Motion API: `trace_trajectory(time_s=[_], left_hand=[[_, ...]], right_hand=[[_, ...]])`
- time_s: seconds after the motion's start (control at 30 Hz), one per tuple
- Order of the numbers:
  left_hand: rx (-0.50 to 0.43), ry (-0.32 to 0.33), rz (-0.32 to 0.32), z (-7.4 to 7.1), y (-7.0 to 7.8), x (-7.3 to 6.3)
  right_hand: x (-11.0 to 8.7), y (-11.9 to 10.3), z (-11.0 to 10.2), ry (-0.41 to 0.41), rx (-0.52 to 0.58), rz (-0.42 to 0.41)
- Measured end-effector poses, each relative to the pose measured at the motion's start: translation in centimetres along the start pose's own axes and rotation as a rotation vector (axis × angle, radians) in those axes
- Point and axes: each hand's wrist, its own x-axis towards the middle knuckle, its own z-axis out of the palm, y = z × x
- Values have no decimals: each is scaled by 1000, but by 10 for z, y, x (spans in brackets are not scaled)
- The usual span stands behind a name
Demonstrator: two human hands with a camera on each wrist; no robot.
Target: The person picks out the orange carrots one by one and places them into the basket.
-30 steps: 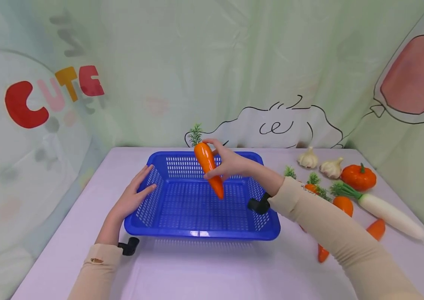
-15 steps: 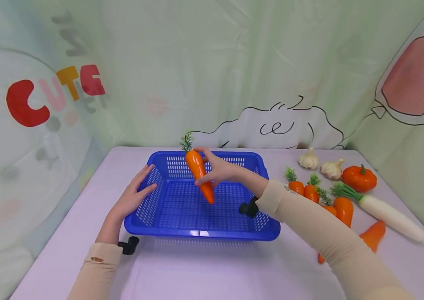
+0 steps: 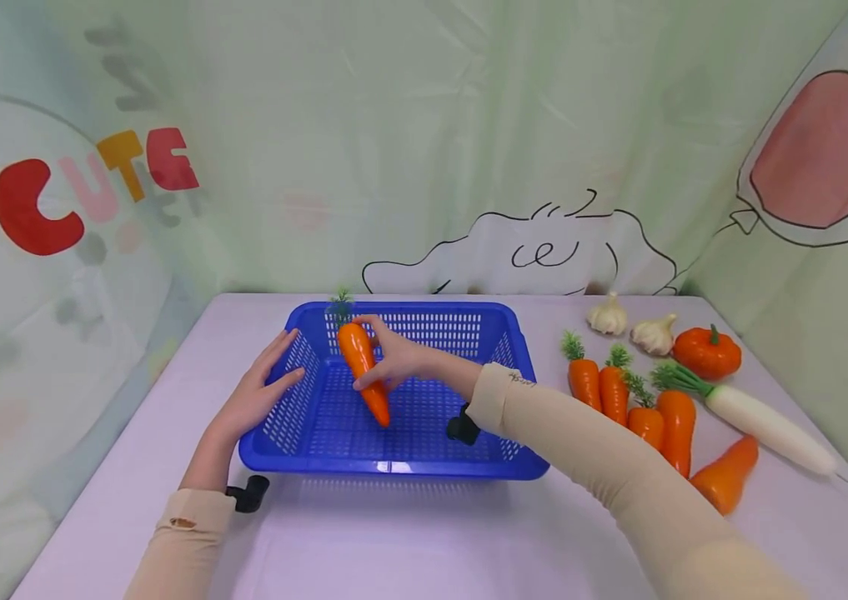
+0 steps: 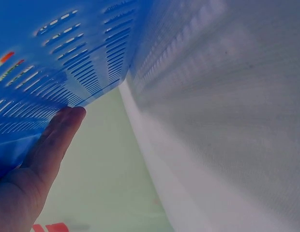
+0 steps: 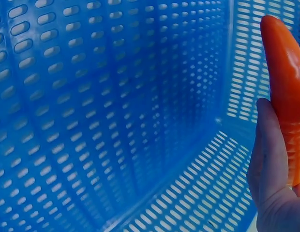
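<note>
A blue plastic basket (image 3: 393, 466) with slotted walls stands on the table. My right hand (image 3: 393, 357) grips an orange carrot (image 3: 359, 354) with a green leafy top, over the left part of the basket. The carrot slants, its tip pointing down toward the basket floor. In the right wrist view the thumb (image 5: 272, 150) lies along the carrot (image 5: 288, 82), with the slotted basket wall (image 5: 116, 106) beside it. My left hand (image 3: 254, 400) rests on the basket's left rim, fingers straight; in the left wrist view its fingers (image 4: 58, 137) lie against the outer wall.
Right of the basket lie several carrots (image 3: 584, 383), an orange pepper-shaped vegetable (image 3: 727, 477) and a white radish (image 3: 769, 427). Behind them sit two garlic bulbs (image 3: 607, 315) and a small orange pumpkin (image 3: 707, 353). A printed curtain (image 3: 333, 150) hangs behind the table.
My right hand has carried the carrot left and lower, into the basket's left side. The vegetables on the right show more as the arm moved off them. The left hand stays at the rim.
</note>
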Motion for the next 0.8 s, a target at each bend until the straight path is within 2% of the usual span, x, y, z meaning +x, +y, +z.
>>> trace_trajectory(time_s=[0.33, 0.57, 0.8], left_hand=[[26, 2, -11, -1, -7, 3], [15, -4, -12, 0, -6, 2], [12, -2, -18, 0, -4, 1]], right_hand=[[15, 8, 22, 43, 37, 84], [27, 15, 35, 61, 97, 143], [32, 20, 44, 50, 95, 183]])
